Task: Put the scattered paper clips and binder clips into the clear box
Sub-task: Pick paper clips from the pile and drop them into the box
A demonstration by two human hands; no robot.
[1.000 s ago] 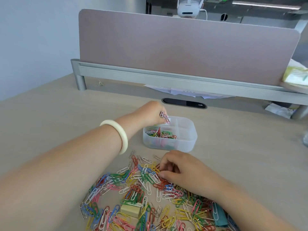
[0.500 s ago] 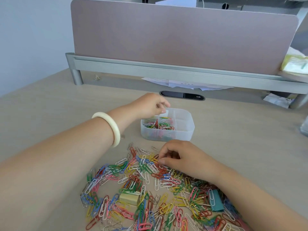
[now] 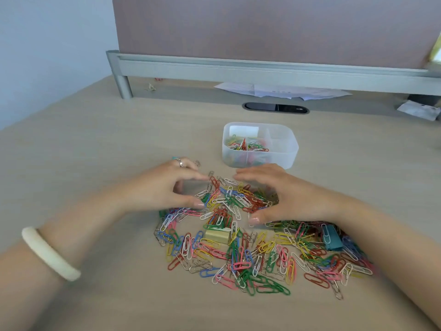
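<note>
A wide heap of coloured paper clips (image 3: 238, 249) lies on the desk in front of me. In it sit a pale yellow binder clip (image 3: 216, 236) and a teal binder clip (image 3: 332, 238). The clear box (image 3: 285, 154), split into compartments, stands just beyond the heap with several clips in its left compartment. My left hand (image 3: 164, 187) and my right hand (image 3: 279, 194) rest on the far part of the heap, fingers spread and curved toward each other, cupping clips between them. Neither hand grips anything.
A grey rail (image 3: 262, 70) and a mauve partition (image 3: 262, 27) close off the desk's far side. Papers (image 3: 281, 90) lie under the rail, and a black cable port (image 3: 275, 107) sits behind the box. One stray clip (image 3: 150, 87) lies near the rail's post.
My left hand has come back from over the box to the heap, with no clips in it now. My right hand has opened from a pinch. The view has tilted down.
</note>
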